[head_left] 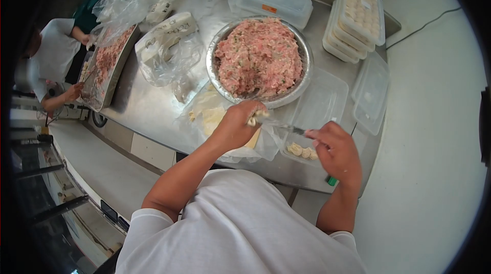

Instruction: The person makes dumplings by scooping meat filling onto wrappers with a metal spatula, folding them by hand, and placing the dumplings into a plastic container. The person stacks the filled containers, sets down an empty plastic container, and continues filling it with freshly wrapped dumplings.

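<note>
My left hand (236, 123) is closed around a pale dough dumpling (258, 116), just in front of the bowl. My right hand (337, 149) grips a thin metal spreader (294, 129), its blade pointing left toward the dumpling. A large metal bowl (210, 69) is heaped with pink minced meat (261, 54) flecked with green. Beneath my left forearm, yellowish dough wrappers (212, 120) lie on clear plastic. Several folded dumplings (302, 151) rest in a clear plastic container by my right hand. The spreader's tip is blurred.
Stacked containers of dumplings (360, 16) stand at the back right, with loose lids (372, 92) below. A lidded box (276, 3) sits behind the bowl. Printed plastic bags (169, 44) lie left of it. A co-worker (56, 49) works at a meat tray (120, 69) at far left.
</note>
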Demonstrator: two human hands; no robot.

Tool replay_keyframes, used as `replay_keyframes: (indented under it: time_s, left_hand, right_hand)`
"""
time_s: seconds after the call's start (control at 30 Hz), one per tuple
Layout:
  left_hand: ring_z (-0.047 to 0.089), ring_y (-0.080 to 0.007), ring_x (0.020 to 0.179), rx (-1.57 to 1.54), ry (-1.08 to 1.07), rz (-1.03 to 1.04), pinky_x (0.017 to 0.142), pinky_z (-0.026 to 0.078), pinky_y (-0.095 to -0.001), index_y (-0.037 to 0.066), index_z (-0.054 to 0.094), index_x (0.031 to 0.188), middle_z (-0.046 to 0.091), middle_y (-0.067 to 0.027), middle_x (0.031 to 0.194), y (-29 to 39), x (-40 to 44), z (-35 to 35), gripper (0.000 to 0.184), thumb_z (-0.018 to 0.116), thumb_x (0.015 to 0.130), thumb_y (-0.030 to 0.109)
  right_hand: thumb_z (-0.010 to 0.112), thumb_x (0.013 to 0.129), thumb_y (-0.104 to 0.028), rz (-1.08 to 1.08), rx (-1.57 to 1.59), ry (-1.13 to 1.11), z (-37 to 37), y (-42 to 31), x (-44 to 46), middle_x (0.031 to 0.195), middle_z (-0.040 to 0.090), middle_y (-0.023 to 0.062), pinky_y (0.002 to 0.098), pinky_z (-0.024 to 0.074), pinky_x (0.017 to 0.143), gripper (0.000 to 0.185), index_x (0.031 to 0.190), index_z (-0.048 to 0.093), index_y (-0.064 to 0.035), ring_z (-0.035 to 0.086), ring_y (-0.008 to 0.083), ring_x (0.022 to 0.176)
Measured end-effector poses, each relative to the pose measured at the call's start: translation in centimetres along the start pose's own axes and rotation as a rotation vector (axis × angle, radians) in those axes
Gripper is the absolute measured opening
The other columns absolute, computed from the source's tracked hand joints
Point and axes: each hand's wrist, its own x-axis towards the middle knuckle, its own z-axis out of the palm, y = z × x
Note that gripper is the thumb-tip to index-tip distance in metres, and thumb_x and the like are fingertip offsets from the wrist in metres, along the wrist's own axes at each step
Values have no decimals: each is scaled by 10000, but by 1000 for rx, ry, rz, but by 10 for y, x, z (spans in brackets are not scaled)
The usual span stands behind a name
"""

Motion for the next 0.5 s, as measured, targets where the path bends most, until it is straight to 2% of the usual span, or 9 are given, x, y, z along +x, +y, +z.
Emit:
replay_keyframes:
  time_s: [0.07, 0.13, 0.23, 0.27, 0.33, 0.37, 0.4, 0.43, 0.5]
  left_hand:
    - [637, -169, 828, -58, 9, -64, 771, 519, -330, 40, 625, 966, 662, -74, 923, 2, 6, 11, 188, 735, 817, 4]
    - [626, -140, 776, -394, -14, -325, 763, 513, -309, 37, 614, 928, 666, -72, 932, 21, 12, 22, 118, 711, 907, 100]
    - [601, -114, 727, -529, -87, -200, 754, 505, -283, 38, 602, 905, 648, -62, 919, 35, 11, 49, 190, 669, 972, 203]
    - [595, -109, 796, -708, -98, -154, 783, 492, -272, 31, 638, 988, 635, -54, 932, 27, 10, 69, 218, 636, 996, 248]
    - [593, -106, 861, -746, -176, -178, 806, 491, -283, 33, 648, 1043, 640, -52, 970, 46, 8, 84, 235, 620, 1005, 264]
    - [591, -104, 927, -787, -241, -203, 829, 491, -294, 36, 658, 1098, 646, -51, 1007, 53, 6, 87, 263, 603, 1015, 279]
    - [600, -162, 1038, -744, -298, -205, 883, 489, -323, 49, 644, 1208, 650, -89, 1100, 54, 8, 87, 276, 631, 984, 211]
    - [600, -162, 1038, -739, -314, -206, 883, 489, -323, 49, 644, 1208, 650, -89, 1100, 50, 13, 88, 276, 631, 984, 211]
    - [620, -252, 1050, -192, -182, 388, 906, 498, -354, 55, 661, 1186, 637, -129, 1136, 43, 20, 88, 305, 692, 885, 98]
  right_hand:
    - [664, 802, 24, 34, 0, 76, -2, 5, -6, 805, 580, 94, 310, 445, 599, 223, 1019, 706, -6, 574, 184, 690]
    - [701, 843, -65, 166, 115, 213, 7, 17, -16, 826, 622, 57, 307, 466, 609, 96, 929, 697, -23, 575, 178, 651]
    - [738, 878, -152, 330, 423, 149, 51, 32, -35, 840, 626, 19, 262, 423, 569, 157, 951, 676, -28, 523, 114, 604]
    - [738, 878, -152, 337, 427, 160, 65, 28, -38, 840, 626, 19, 262, 423, 569, 157, 951, 676, -28, 523, 114, 604]
    - [723, 908, -183, 430, 1224, 258, 90, 15, -39, 830, 611, -5, 218, 365, 505, 209, 1037, 630, -47, 456, 70, 535]
    - [723, 908, -183, 435, 1229, 271, 95, 14, -40, 830, 611, -5, 218, 365, 505, 209, 1037, 630, -47, 456, 70, 535]
    - [710, 917, -180, 434, 1383, 353, 99, 14, -40, 808, 596, -11, 211, 343, 480, 220, 1057, 601, -50, 428, 55, 519]
    - [696, 925, -177, 428, 1537, 438, 100, 16, -39, 786, 582, -16, 203, 322, 455, 232, 1076, 572, -52, 399, 41, 502]
    - [685, 928, -162, 451, 1537, 505, 94, 26, -45, 767, 560, -22, 206, 321, 443, 213, 1068, 565, -56, 390, 37, 495]
